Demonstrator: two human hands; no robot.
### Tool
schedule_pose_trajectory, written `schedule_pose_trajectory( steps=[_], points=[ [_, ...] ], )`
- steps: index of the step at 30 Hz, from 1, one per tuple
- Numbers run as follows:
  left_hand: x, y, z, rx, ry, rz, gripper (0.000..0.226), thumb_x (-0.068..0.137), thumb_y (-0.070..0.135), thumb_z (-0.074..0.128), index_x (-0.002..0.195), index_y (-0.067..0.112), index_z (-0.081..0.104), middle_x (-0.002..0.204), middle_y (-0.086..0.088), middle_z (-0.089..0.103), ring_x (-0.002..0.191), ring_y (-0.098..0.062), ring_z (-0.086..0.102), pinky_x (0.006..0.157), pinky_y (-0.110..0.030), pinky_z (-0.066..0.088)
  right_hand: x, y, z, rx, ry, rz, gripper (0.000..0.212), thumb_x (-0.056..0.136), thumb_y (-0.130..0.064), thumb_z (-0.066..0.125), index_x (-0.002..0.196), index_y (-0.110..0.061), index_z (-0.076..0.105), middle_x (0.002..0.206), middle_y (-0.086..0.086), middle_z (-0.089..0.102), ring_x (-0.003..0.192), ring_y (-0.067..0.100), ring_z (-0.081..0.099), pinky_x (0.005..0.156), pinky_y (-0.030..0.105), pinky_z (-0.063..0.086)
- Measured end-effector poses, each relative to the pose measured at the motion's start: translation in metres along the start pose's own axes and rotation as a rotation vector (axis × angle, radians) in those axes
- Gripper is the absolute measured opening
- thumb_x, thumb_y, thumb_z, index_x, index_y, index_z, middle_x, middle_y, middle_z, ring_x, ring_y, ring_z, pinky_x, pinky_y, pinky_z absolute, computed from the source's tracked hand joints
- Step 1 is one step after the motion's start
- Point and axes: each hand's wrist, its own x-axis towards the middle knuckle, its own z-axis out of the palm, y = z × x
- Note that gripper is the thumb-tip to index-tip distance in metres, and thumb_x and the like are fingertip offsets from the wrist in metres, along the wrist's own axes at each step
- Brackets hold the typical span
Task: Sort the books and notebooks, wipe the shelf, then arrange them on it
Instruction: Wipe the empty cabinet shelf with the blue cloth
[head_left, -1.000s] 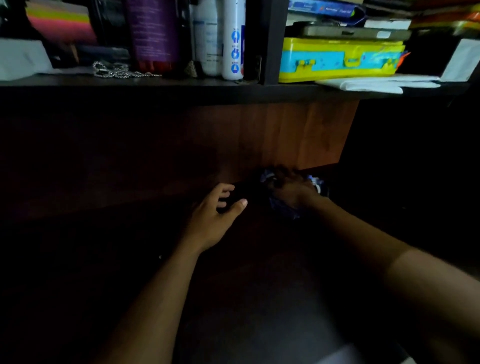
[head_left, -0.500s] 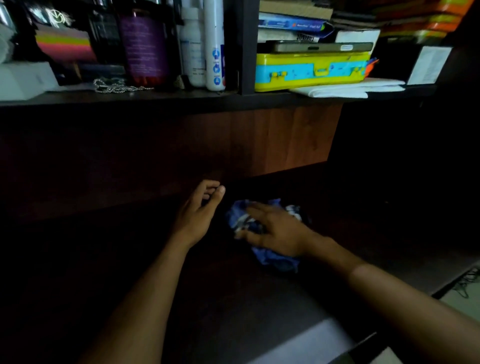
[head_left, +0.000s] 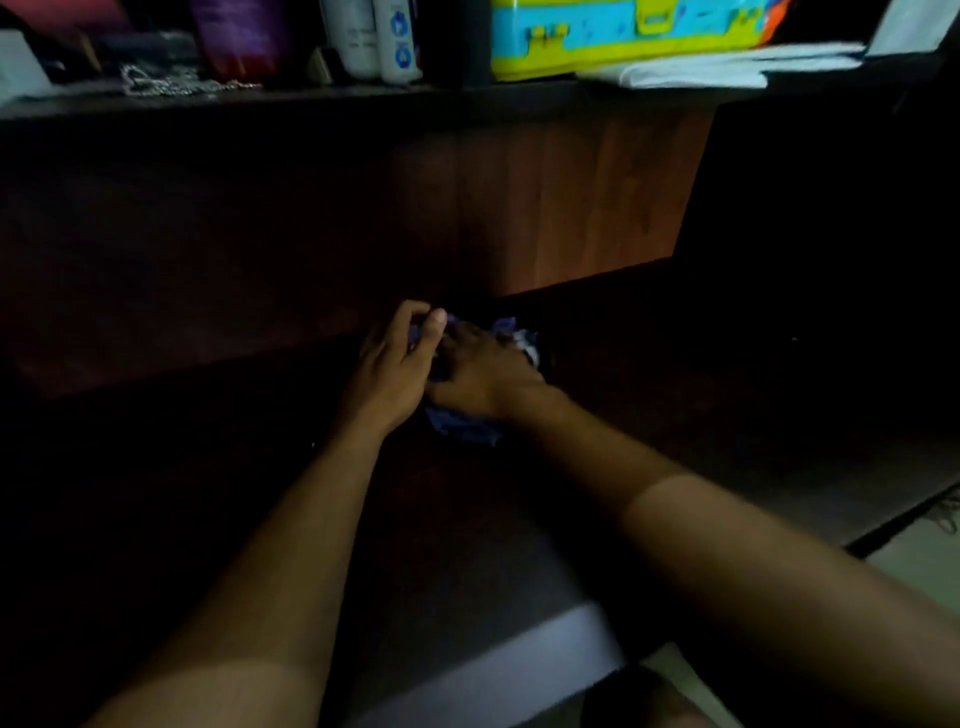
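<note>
A crumpled blue and white cloth (head_left: 462, 431) lies on the dark lower shelf board (head_left: 519, 519), deep in shadow near the brown back panel (head_left: 571, 208). My right hand (head_left: 483, 374) lies flat on top of the cloth and presses it down. My left hand (head_left: 395, 364) is right beside it, thumb and fingers pinching the cloth's left edge. No books or notebooks are on this shelf board.
The upper shelf (head_left: 363, 98) carries a yellow and blue case (head_left: 623, 36), white folded papers (head_left: 727, 67), white bottles (head_left: 384, 36), a purple container (head_left: 239, 36) and a metal chain (head_left: 166, 85). A light floor (head_left: 914, 561) shows at the right.
My right hand slid the cloth from the back right toward the left and front. My left hand, which held nothing before, moved in and now pinches the cloth's edge.
</note>
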Motion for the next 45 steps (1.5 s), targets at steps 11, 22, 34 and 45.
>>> schedule_pose_trajectory(
  steps=[11,22,34,45],
  points=[
    [-0.099,0.039,-0.002,0.541,-0.408,0.027,0.060,0.106,0.058,0.019,0.161,0.033,0.019,0.170,0.004,0.010,0.156,-0.012,0.005,0.127,-0.036,-0.001,-0.159,0.112,-0.042,-0.059,0.045,0.320,0.072,0.094,-0.065,0.043,0.148,-0.019,0.045,0.158,0.008,0.038,0.146,0.027,0.036,0.116,0.052,0.030],
    [-0.203,0.082,-0.001,0.453,-0.424,-0.039,0.070,0.100,0.068,0.014,0.162,0.036,0.010,0.170,0.008,0.007,0.156,-0.008,0.003,0.127,-0.036,-0.005,-0.239,0.017,-0.029,0.027,-0.010,0.084,0.099,0.075,-0.082,0.026,0.156,-0.026,0.036,0.164,0.002,0.029,0.151,0.021,0.026,0.121,0.051,0.023],
    [-0.117,0.061,0.021,0.753,-0.111,-0.218,0.049,0.106,0.053,0.026,0.145,0.029,0.042,0.150,-0.011,0.034,0.135,-0.040,0.032,0.116,-0.058,0.025,-0.257,0.217,-0.071,-0.079,0.180,0.759,0.081,0.091,-0.072,0.039,0.152,-0.018,0.035,0.158,0.019,0.034,0.145,0.036,0.033,0.115,0.053,0.031],
    [-0.111,0.049,-0.010,0.697,-0.340,-0.067,0.053,0.107,0.042,0.036,0.159,0.035,0.027,0.169,0.006,0.016,0.154,-0.019,0.019,0.125,-0.043,0.016,-0.175,-0.029,-0.013,0.039,-0.112,0.161,0.077,0.099,-0.062,0.027,0.162,-0.021,0.015,0.170,0.013,0.001,0.157,0.028,-0.003,0.124,0.049,-0.003]
  ],
)
